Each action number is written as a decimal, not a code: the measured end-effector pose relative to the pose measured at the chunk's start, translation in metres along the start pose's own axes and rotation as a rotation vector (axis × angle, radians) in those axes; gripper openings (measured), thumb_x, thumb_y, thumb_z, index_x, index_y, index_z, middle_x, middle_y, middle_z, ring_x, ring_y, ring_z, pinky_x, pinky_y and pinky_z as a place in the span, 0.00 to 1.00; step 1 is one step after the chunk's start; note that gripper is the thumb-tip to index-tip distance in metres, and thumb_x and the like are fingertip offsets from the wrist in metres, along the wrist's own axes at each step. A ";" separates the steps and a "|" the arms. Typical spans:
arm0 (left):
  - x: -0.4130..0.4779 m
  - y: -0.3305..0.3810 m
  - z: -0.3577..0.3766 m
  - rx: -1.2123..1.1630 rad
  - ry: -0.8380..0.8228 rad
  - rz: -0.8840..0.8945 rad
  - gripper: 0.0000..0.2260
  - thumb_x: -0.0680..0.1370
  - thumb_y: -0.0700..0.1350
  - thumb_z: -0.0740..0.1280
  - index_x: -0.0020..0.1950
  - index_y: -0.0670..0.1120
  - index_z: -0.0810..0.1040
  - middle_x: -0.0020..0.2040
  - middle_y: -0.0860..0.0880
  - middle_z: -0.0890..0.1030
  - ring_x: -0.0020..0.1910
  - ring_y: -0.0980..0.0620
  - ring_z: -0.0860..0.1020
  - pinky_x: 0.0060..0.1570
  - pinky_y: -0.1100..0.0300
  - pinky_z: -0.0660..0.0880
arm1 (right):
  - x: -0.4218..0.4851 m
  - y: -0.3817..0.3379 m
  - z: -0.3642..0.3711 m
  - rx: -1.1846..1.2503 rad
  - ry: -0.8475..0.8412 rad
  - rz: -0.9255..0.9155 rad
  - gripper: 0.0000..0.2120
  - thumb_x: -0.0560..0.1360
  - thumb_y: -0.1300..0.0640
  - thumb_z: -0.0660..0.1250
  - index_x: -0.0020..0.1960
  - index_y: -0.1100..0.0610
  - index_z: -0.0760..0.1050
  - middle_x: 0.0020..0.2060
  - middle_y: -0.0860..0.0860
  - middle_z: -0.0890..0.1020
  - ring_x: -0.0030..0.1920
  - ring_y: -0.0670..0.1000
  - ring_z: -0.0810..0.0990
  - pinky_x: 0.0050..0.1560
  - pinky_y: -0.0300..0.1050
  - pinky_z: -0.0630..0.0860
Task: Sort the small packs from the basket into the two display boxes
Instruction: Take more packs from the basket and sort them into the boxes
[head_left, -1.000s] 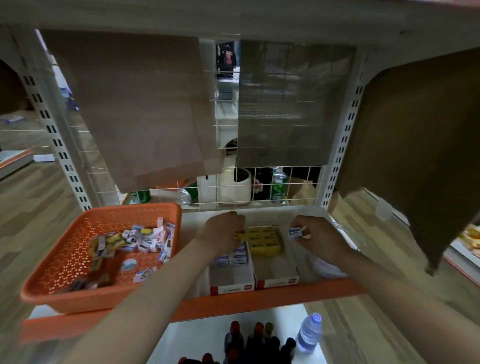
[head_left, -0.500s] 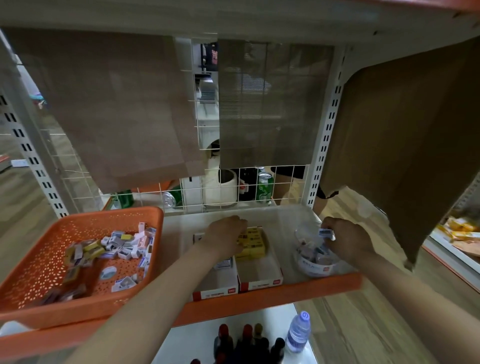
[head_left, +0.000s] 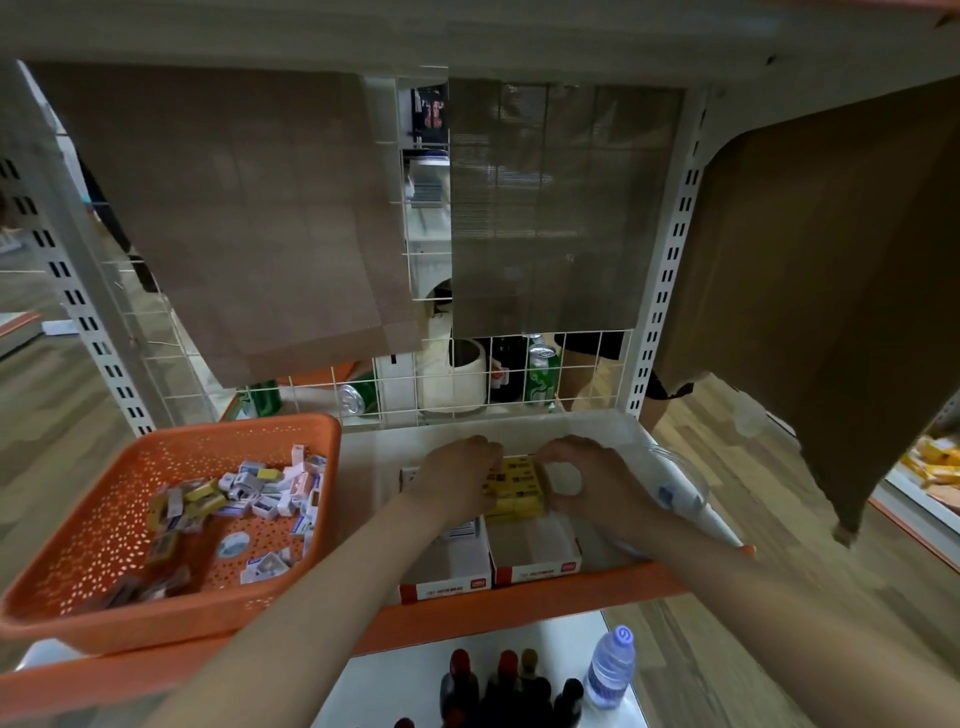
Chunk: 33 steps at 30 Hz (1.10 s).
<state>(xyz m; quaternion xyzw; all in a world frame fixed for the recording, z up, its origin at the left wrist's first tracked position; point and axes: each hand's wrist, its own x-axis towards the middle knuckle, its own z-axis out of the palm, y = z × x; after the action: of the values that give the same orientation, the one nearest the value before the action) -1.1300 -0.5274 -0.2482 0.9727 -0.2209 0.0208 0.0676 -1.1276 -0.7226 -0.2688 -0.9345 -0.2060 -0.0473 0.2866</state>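
Right hand (head_left: 592, 483): fingers and thumb curled in a C about the far right corner of the yellow packs (head_left: 514, 491), clamped on that block. This is judged a squaring hold, keeping the row tight inside the right display box (head_left: 537, 569). Left hand (head_left: 457, 483): knuckles up against the block's opposite edge, fingers bent down out of sight; whether it pinches a pack or merely braces the block cannot be told. Yellow packs: laid flat, labels up, at the far end of the right display box. The box's near half shows bare floor, so filling evidently runs back to front. Left display box (head_left: 447, 569): touching the right display box on its left side, both front lips at the orange shelf edge (head_left: 597, 592). White-and-blue packs (head_left: 462, 530) show under the left wrist, which suggests one kind per box. Orange basket (head_left: 171, 436): well left of the right display box, on the same shelf, within the left arm's reach. It holds the unsorted small packs (head_left: 249, 493), white and yellow mixed, heaped toward its far right corner. Clear plastic wrapper (head_left: 680, 483): just right of the right display box, contents unclear. Green can (head_left: 540, 374): behind the wire grid, beyond the right display box. Water bottle (head_left: 610, 670): on the lower shelf, below the right display box. Progress is judged partial, as many packs remain in the basket.
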 end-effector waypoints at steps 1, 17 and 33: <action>-0.001 -0.001 -0.001 -0.006 0.005 0.000 0.15 0.76 0.46 0.66 0.61 0.45 0.71 0.59 0.47 0.73 0.57 0.48 0.73 0.51 0.58 0.71 | 0.004 -0.007 0.007 0.012 0.006 -0.020 0.20 0.68 0.58 0.75 0.58 0.54 0.76 0.55 0.50 0.79 0.57 0.50 0.75 0.59 0.51 0.71; -0.023 -0.029 -0.005 -0.150 0.041 -0.128 0.16 0.77 0.47 0.66 0.63 0.46 0.70 0.60 0.48 0.73 0.58 0.49 0.73 0.54 0.59 0.70 | 0.019 -0.040 0.034 0.531 0.155 0.047 0.15 0.67 0.70 0.72 0.44 0.53 0.73 0.45 0.51 0.81 0.47 0.49 0.80 0.47 0.38 0.77; -0.031 -0.041 0.000 -0.146 -0.013 -0.154 0.15 0.78 0.49 0.64 0.63 0.48 0.70 0.61 0.49 0.73 0.58 0.51 0.74 0.54 0.59 0.72 | 0.028 -0.015 0.036 0.531 -0.004 0.311 0.10 0.75 0.62 0.67 0.44 0.58 0.65 0.41 0.61 0.80 0.36 0.52 0.83 0.33 0.46 0.74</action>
<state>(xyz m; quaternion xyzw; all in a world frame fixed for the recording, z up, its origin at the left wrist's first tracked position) -1.1404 -0.4772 -0.2560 0.9794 -0.1467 -0.0071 0.1382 -1.1090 -0.6812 -0.2851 -0.8474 -0.0662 0.0545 0.5240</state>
